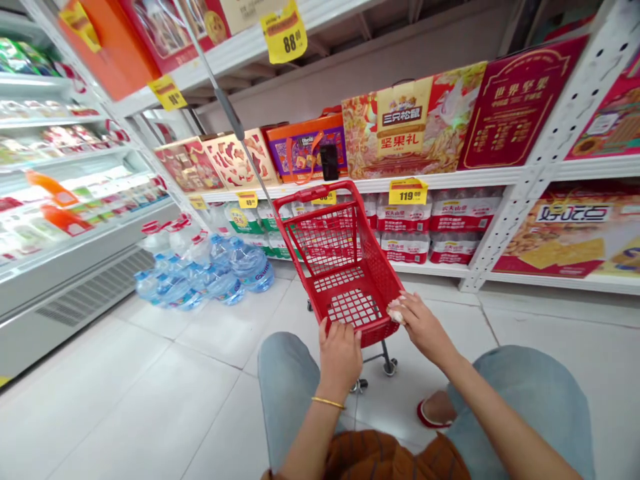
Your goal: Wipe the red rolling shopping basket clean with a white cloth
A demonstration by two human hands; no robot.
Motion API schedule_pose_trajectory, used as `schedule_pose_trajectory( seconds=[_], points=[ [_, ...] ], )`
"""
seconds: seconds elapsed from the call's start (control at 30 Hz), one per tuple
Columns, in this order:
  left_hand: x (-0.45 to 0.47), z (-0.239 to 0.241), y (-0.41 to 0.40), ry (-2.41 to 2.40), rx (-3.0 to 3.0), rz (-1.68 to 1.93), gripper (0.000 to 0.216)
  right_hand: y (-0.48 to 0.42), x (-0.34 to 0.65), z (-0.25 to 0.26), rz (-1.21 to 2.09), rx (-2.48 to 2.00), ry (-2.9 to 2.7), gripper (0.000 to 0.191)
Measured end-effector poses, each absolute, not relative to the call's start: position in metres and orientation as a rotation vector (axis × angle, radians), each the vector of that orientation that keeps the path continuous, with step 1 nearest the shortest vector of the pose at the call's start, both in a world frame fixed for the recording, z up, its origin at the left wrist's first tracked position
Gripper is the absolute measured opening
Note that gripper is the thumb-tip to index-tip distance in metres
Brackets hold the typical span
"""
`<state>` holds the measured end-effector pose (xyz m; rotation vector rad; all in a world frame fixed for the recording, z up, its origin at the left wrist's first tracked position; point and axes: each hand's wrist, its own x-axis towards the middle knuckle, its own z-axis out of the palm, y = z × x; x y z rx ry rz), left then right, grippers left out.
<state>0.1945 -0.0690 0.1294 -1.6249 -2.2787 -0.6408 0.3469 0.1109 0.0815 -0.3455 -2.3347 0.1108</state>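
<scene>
A small red shopping cart (345,265) stands before my knees, its plastic basket holding nothing. My left hand (341,353) is closed over the basket's near rim, left of the corner, with a gold bangle on the wrist. At the near right corner my right hand (420,325) pinches a crumpled white cloth or tissue (395,311) against the rim. The cart's push handle (314,193) is at its far end. Dark casters (390,367) show below the basket.
Shelves (450,180) of gift boxes (415,123) and shrink-wrapped bottle packs (404,220) stand behind the cart. Large water bottles (210,267) lie on the floor at left, beside a chilled display case (85,267). A thin pole with a grey grip (230,113) slants down toward the cart.
</scene>
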Motion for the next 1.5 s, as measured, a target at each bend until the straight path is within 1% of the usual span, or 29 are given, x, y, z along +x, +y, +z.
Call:
schedule_pose_trajectory(
  seconds=[0.2,0.37,0.57,0.7,0.87,1.1,1.2,1.5],
  points=[
    [0.231,0.121,-0.052,-2.262,-1.653,-0.711,0.033,0.086,0.341,0.081,0.057,-0.395,-2.325,0.028],
    [0.242,0.109,-0.046,-2.364,-1.492,-0.85,0.032,0.061,0.334,0.079,0.031,-0.431,-2.28,0.028],
    [0.238,0.101,-0.063,-2.292,-1.471,-1.113,0.032,0.034,0.33,0.081,0.069,-0.437,-2.245,0.031],
    [0.233,0.101,-0.074,-2.232,-1.49,-1.211,0.03,0.024,0.333,0.083,0.063,-0.417,-2.235,0.034],
    [0.228,0.102,-0.08,-2.195,-1.599,-1.277,0.026,0.022,0.338,0.084,0.017,-0.38,-2.212,0.032],
    [0.222,0.106,-0.088,-2.128,-1.637,-1.232,0.026,0.015,0.342,0.092,0.064,-0.33,-2.266,0.034],
    [0.218,0.108,-0.092,-2.118,-1.66,-1.265,0.026,0.008,0.341,0.096,0.102,-0.346,-2.278,0.036],
    [0.201,0.114,-0.1,-2.176,-1.733,-1.277,0.02,-0.002,0.335,0.101,0.136,-0.343,-2.334,0.033]
  ],
)
